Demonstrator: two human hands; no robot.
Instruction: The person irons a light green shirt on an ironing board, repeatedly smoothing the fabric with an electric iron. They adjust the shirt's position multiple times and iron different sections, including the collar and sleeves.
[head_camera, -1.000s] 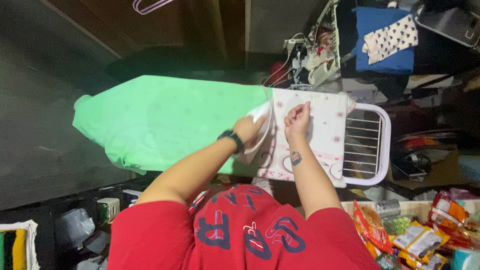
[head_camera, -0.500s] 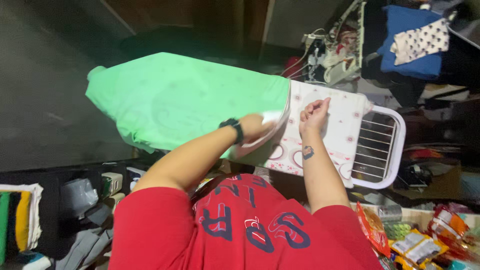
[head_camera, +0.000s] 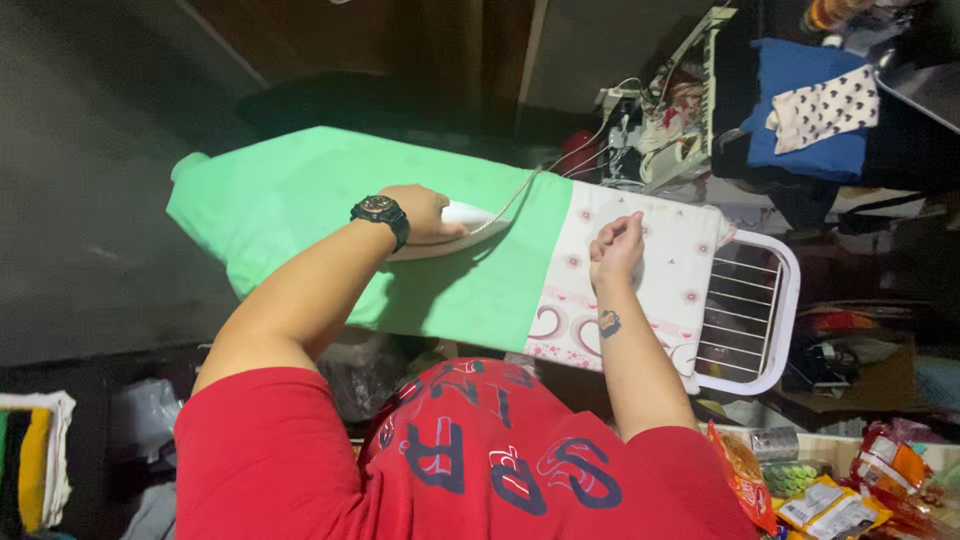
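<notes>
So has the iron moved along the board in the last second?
Yes. The left hand has slid the iron from the green cloth's edge onto it, away from the wire rack.

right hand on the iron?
No, the right hand rests curled on the patterned ironing board cover; the left hand grips the white iron.

The left hand (head_camera: 420, 212) is curled closed around the handle of the white iron (head_camera: 455, 222), palm down, its wrist bearing a dark watch and the forearm slanting back toward the red-sleeved shoulder. The right hand (head_camera: 617, 248), well to the right of the iron, rests as a loose fist, knuckles up, forearm running straight back to the body.
</notes>
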